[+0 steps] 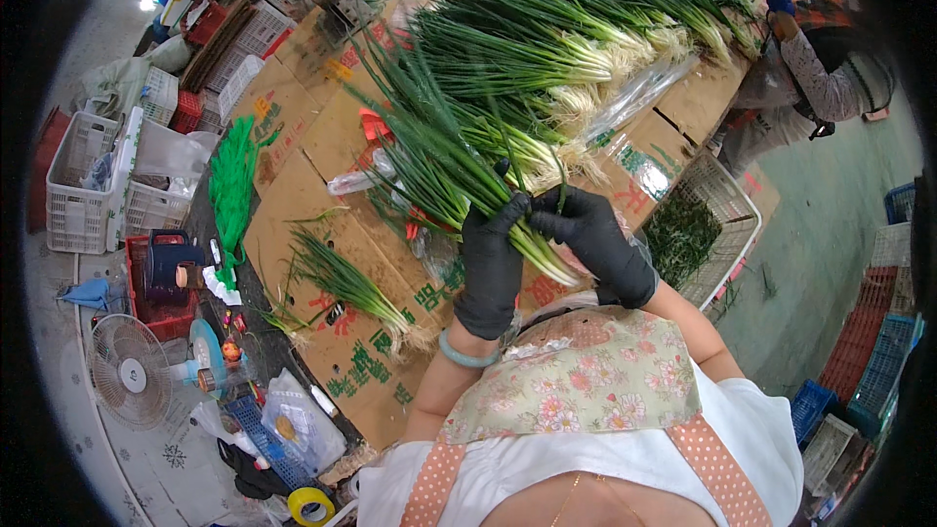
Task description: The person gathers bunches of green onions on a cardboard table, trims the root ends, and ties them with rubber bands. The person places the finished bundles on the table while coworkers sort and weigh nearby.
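Observation:
A bunch of green onions [479, 183] is gripped around its pale stalks by my left hand [492, 263], in a black glove. Its green leaves point away from me to the upper left, and its white ends slant down toward my apron. My right hand [589, 238], gloved the same way, pinches a thin green leaf [562, 190] close beside the bunch. Just beyond lies a large heap of green onions [527, 51] with their roots to the right. A smaller bunch of green onions [351, 285] rests on the cardboard left of my left hand.
Printed cardboard [410, 395] covers the table. A white plastic crate [732, 227] with green trimmings stands by its right edge. Green plastic strips [233, 190] and an electric fan [132, 373] are at the left. Another person [812, 73] works at the upper right, wearing blue gloves.

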Tool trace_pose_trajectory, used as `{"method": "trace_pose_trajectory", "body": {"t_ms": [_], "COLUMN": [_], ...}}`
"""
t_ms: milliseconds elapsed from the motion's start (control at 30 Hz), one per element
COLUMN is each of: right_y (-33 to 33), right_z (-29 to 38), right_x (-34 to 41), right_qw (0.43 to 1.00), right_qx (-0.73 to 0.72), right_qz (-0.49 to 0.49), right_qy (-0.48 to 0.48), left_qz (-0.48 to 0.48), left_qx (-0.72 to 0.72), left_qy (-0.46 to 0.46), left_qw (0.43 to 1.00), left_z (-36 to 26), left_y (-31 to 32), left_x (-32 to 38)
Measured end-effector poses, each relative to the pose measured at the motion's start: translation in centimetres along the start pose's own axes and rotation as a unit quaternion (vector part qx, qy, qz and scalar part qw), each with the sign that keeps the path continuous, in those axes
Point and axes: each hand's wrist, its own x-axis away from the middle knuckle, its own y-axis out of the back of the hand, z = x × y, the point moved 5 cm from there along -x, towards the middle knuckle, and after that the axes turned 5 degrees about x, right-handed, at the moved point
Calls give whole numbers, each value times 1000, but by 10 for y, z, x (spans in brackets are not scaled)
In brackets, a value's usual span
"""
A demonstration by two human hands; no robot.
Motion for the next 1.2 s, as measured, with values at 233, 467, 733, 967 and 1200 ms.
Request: {"method": "trace_pose_trajectory", "body": {"t_ms": [233, 467, 733, 967, 1200], "right_y": [32, 145, 211, 81, 33], "right_z": [-6, -67, -75, -25, -28], "right_x": [10, 73, 112, 39, 45], "right_qw": [988, 945, 768, 988, 964], "right_qx": [-121, -187, 553, 154, 224], "right_qz": [-14, -244, -298, 26, 136], "right_qy": [-90, -111, -122, -9, 50], "left_qz": [63, 16, 97, 50, -27], "left_qx": [74, 301, 137, 341, 220], "left_qy": [-57, 52, 28, 94, 32], "left_qw": [994, 952, 985, 934, 975], "left_z": [-11, 2, 5, 2, -16], "left_y": [9, 28, 3, -5, 65], "left_x": [10, -8, -21, -6, 30]}}
